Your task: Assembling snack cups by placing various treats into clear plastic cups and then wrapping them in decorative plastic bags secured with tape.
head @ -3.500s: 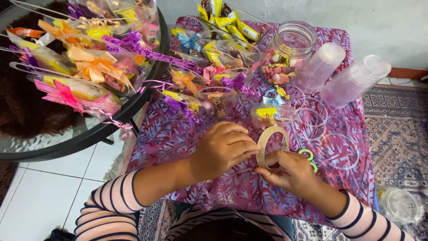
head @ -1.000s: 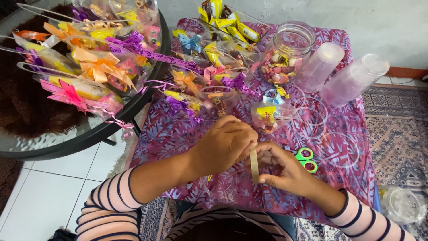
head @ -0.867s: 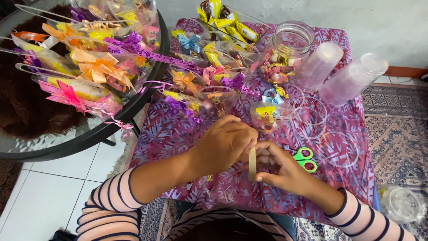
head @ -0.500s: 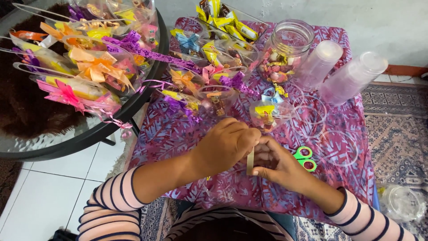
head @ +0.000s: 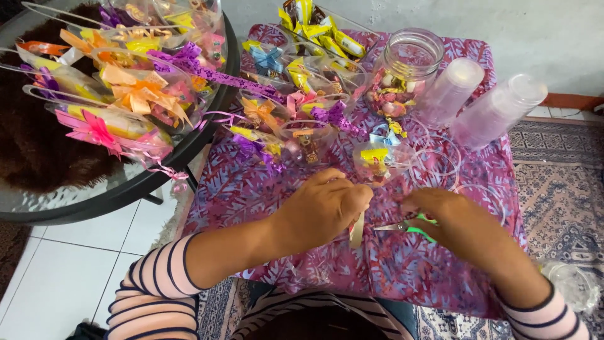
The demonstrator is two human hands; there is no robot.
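The left hand [head: 324, 208] is pinching a roll of tape [head: 357, 229] edge-on between closed fingers, just above the purple patterned cloth [head: 264, 189] that is covering the surface. The right hand [head: 456, 220] is closing around green-handled scissors [head: 412, 226], whose blades are pointing toward the tape and lying just beside it. Beyond the hands, a glass jar of sweets [head: 409, 69], two stacks of clear cups [head: 478, 101] and small ribbon-tied cups [head: 302, 135] are sitting on the cloth.
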